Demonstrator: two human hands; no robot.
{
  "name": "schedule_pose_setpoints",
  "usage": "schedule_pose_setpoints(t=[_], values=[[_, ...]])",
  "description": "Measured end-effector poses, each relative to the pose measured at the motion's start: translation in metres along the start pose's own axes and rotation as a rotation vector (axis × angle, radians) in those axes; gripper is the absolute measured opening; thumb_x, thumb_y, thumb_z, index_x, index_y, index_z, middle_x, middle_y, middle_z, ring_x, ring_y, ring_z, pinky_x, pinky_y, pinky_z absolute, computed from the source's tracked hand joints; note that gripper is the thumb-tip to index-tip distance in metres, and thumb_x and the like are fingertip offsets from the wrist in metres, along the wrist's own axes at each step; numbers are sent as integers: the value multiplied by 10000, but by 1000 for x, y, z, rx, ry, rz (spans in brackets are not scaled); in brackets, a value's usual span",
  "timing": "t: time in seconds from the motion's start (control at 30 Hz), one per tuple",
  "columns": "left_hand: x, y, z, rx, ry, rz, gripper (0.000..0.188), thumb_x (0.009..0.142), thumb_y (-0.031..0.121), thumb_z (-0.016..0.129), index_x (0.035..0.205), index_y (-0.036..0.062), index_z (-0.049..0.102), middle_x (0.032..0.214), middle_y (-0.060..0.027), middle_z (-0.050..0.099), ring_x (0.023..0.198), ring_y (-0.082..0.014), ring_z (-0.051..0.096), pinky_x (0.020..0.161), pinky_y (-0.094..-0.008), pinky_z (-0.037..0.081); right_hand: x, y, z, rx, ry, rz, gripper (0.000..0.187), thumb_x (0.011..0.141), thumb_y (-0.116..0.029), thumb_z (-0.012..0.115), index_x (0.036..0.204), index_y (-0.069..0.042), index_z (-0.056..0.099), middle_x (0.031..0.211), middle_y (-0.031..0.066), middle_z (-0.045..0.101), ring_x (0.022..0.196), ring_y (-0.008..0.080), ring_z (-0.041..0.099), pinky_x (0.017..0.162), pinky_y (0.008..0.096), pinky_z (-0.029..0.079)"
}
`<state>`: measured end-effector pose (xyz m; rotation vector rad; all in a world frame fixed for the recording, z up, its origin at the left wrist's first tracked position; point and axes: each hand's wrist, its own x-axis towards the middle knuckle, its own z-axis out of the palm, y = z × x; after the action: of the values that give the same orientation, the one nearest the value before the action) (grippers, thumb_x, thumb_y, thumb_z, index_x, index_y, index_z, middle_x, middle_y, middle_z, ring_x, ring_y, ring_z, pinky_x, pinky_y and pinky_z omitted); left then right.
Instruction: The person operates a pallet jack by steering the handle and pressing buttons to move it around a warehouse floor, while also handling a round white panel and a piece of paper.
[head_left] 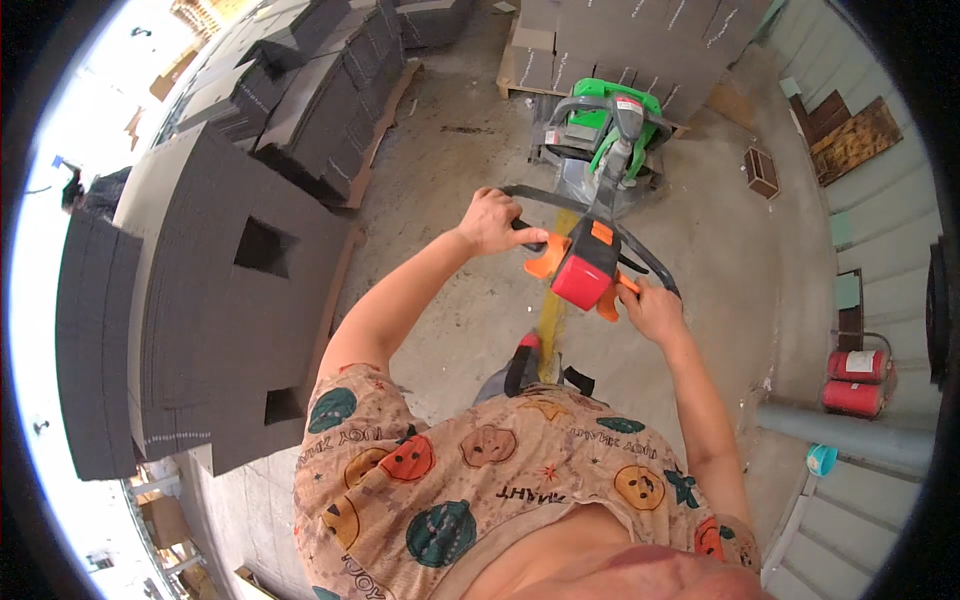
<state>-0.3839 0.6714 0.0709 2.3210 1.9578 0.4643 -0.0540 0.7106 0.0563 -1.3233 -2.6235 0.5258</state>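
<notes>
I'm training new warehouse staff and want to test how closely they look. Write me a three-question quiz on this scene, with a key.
1. Multiple choice: Which bright colour shows on the body of the pallet truck?
A. blue
B. green
C. purple

2. True or false: The left hand and the right hand are both on the tiller handle.

3. Fill in the blank: In this view, the grey stack with two square openings stands on the ____ side of the pallet truck.

Key: 1. B; 2. True; 3. left
</notes>
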Motion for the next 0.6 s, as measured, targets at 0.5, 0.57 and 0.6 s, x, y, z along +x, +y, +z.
schedule_pose_setpoints(t=[0.5,0.57,0.6], values=[[-46,126,24,62,136,-81,697,776,677,507,516,40,617,479,-87,523,574,-266,560,777,-364,410,-72,67,-16,-36,103,-86,373,861,-412,536,733,-91,678,592,145,604,568,342,608,523,421,471],[-55,123,22,55,198,-84,697,778,670,513,499,38,610,475,-93,525,550,-267,556,754,-361,412,-77,50,-18,-17,82,-70,389,871,-422,516,743,-94,683,593,144,606,568,342,607,524,424,472],[-60,122,20,42,220,-81,694,782,665,513,500,39,609,478,-95,527,549,-265,556,746,-360,411,-78,49,-15,-72,73,-59,393,866,-431,522,741,-94,681,591,141,606,573,343,607,534,422,471]])
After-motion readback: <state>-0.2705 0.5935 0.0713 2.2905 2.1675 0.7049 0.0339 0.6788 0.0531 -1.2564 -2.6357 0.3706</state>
